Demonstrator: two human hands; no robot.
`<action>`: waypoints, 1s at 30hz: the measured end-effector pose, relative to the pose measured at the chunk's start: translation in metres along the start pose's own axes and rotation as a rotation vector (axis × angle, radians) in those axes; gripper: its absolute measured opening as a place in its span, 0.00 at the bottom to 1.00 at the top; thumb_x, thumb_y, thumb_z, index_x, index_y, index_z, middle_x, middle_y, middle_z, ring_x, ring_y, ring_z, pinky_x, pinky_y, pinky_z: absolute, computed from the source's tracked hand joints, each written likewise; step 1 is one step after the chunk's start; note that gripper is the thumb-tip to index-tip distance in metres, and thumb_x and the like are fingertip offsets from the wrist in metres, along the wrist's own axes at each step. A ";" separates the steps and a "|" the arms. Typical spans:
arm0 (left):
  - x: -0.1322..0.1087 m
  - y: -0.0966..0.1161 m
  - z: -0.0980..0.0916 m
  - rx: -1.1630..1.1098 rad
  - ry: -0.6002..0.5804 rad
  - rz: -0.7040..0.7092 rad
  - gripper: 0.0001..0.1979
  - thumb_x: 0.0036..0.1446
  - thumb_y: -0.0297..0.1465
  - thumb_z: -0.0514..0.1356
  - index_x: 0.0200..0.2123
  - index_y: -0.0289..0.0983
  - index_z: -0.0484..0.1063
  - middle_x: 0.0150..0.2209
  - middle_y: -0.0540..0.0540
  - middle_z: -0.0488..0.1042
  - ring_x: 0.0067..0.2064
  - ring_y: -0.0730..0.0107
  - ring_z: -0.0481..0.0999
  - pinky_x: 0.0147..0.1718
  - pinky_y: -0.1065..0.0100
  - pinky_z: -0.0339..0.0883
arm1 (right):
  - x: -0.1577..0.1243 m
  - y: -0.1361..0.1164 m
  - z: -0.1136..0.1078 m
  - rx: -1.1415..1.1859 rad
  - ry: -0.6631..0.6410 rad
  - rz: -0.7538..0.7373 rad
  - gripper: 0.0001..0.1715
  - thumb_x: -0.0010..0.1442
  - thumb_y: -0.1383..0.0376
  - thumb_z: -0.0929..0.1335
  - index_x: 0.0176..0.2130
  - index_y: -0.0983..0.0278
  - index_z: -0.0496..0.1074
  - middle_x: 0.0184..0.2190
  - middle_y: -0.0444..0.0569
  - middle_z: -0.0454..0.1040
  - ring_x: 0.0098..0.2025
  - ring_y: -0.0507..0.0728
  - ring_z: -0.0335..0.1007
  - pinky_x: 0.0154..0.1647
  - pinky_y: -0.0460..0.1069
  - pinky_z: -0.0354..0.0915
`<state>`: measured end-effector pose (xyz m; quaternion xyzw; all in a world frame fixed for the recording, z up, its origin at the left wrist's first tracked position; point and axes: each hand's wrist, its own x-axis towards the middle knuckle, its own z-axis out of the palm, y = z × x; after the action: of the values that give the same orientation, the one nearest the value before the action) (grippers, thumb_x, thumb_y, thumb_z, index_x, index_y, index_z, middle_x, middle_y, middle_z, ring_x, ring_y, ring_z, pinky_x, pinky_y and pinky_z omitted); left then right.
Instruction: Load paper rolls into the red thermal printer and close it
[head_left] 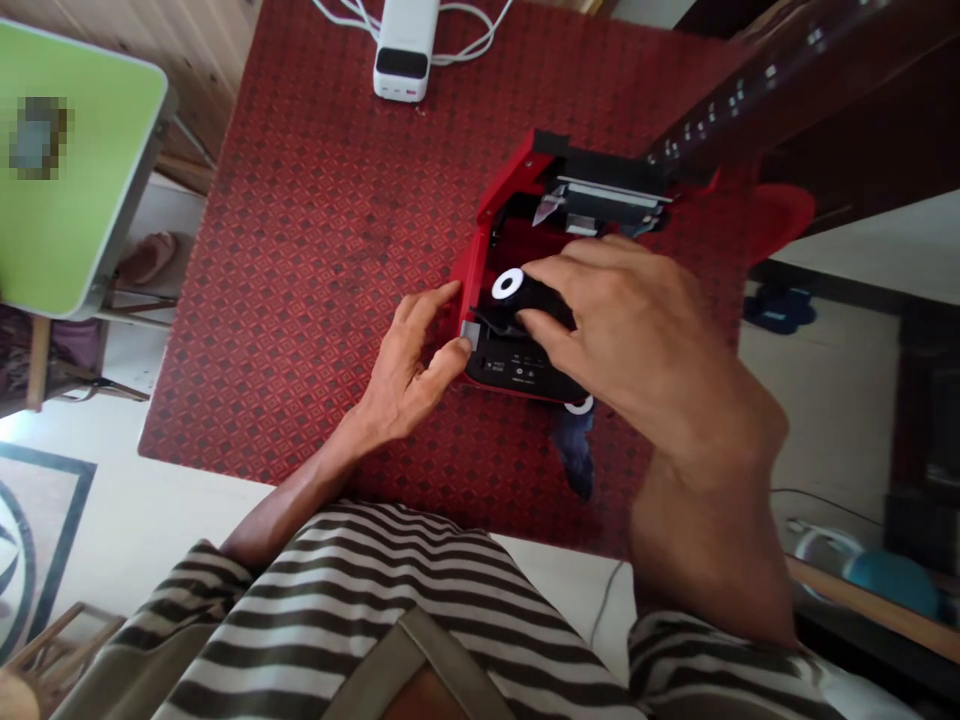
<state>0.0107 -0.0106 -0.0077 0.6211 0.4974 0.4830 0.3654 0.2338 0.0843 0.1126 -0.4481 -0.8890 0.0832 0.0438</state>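
A red and black printer (525,375) stands on the table with its lid (611,190) raised. My left hand (409,370) grips its left front corner, thumb on the top edge and fingers along the red side. Over the opening, my right hand (645,330) pinches a black ribbon roll (541,298) between thumb and fingers. The roll's white ring-shaped core end (508,284) faces left; its far end is hidden behind my hand. At the printer's front, another white ring (579,405) shows beside a dark strip of film (576,455) on the tabletop.
The red patterned table (315,250) carries a white power bank (405,50) with white cables at its far side. A dark glossy post (757,95) slants in from the upper right, near the printer. A green table (82,220) stands to the left.
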 end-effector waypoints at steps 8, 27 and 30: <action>0.003 0.009 0.002 0.161 0.101 0.166 0.29 0.93 0.53 0.61 0.86 0.51 0.72 0.78 0.36 0.81 0.77 0.45 0.83 0.78 0.42 0.82 | 0.006 0.007 0.009 -0.042 -0.069 0.030 0.11 0.73 0.74 0.73 0.44 0.57 0.83 0.48 0.59 0.89 0.50 0.73 0.89 0.58 0.66 0.79; 0.051 0.054 0.009 0.635 -0.018 0.037 0.07 0.82 0.34 0.72 0.49 0.43 0.93 0.72 0.36 0.85 0.73 0.35 0.81 0.79 0.33 0.74 | 0.036 0.020 0.050 0.027 0.041 0.003 0.17 0.71 0.77 0.69 0.38 0.58 0.81 0.38 0.56 0.85 0.45 0.72 0.88 0.57 0.67 0.83; 0.060 0.056 0.009 0.656 -0.041 0.005 0.06 0.80 0.35 0.75 0.47 0.43 0.93 0.71 0.36 0.85 0.72 0.33 0.81 0.77 0.34 0.74 | 0.037 0.017 0.046 -0.011 -0.024 0.054 0.18 0.71 0.78 0.68 0.40 0.59 0.83 0.41 0.59 0.88 0.46 0.73 0.90 0.56 0.66 0.82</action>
<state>0.0360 0.0342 0.0561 0.7165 0.6176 0.2852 0.1544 0.2182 0.1186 0.0642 -0.4711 -0.8775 0.0850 0.0286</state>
